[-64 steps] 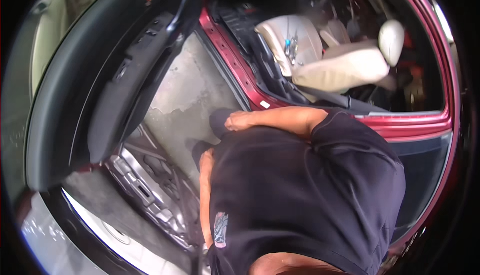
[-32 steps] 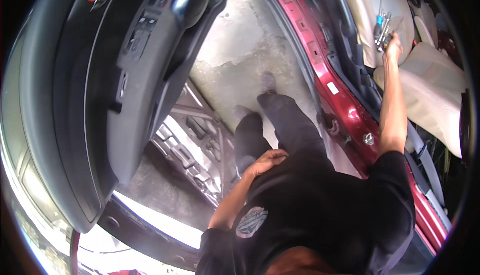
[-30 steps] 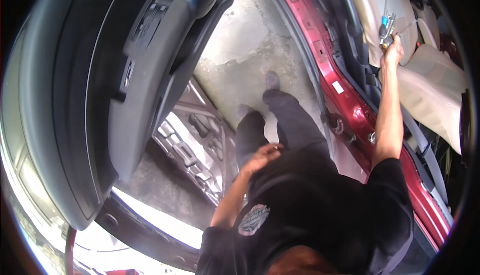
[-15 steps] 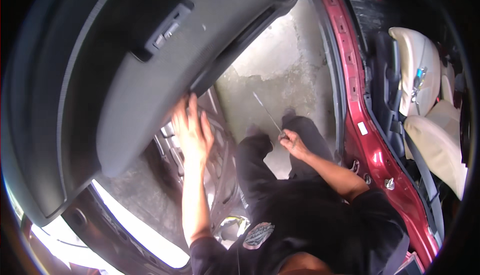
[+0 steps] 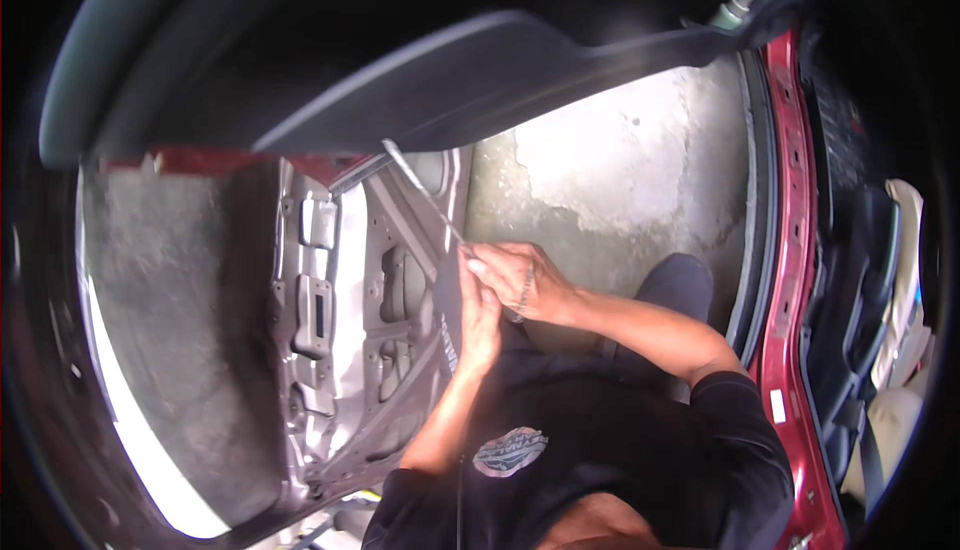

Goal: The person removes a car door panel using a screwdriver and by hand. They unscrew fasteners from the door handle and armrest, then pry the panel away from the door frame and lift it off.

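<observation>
A long thin metal rod (image 5: 425, 190) slants up and left in front of my chest, its pale tip close to the lower edge of a dark trim panel (image 5: 400, 100). My right hand (image 5: 525, 280) is closed around its near end, so any handle is hidden. Pressed against the right hand, my left hand (image 5: 480, 325) has its fingers together along the rod's near end; the grip is partly covered. Below and left of the panel stands a bare grey metal door shell (image 5: 345, 320) with cut-outs.
The red body frame (image 5: 790, 300) of a car runs down the right side, with a beige seat (image 5: 890, 430) beyond it. A small bottle (image 5: 735, 10) rests at the panel's upper right. Worn concrete floor (image 5: 620, 140) shows between panel and frame.
My left hand has left the panel and come back to my right hand. The rod has swung left with the right hand, toward the panel's lower edge. The view has turned.
</observation>
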Motion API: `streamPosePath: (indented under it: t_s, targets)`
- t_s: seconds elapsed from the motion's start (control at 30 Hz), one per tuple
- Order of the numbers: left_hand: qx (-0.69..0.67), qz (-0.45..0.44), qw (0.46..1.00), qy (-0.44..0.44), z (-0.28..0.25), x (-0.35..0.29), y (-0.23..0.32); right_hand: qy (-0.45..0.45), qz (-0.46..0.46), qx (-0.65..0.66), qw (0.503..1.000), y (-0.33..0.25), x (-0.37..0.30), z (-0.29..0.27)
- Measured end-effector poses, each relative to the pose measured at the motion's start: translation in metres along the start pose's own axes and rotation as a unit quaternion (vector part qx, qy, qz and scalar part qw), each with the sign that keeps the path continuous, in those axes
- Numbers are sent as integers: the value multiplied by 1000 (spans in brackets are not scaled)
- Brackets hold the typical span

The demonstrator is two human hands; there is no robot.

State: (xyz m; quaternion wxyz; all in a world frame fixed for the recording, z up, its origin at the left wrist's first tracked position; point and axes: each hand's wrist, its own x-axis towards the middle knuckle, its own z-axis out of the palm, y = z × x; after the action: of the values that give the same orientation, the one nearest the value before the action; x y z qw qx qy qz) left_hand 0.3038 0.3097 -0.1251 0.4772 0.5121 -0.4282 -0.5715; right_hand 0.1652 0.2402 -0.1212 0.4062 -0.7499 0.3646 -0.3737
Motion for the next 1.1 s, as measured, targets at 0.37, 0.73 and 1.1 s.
streamPosePath:
  t_s: [0.37,0.73,1.1]
  targets:
    - [-71,52,989,119,-56,-26,-91,236,-380,-499,742,-96,159,-75]
    - [60,142,984,85,-97,11,-89,279,-215,-433,830,-116,197,-52]
    - [27,147,986,75,-94,0,-71,224,-103,-374,894,-111,202,-67]
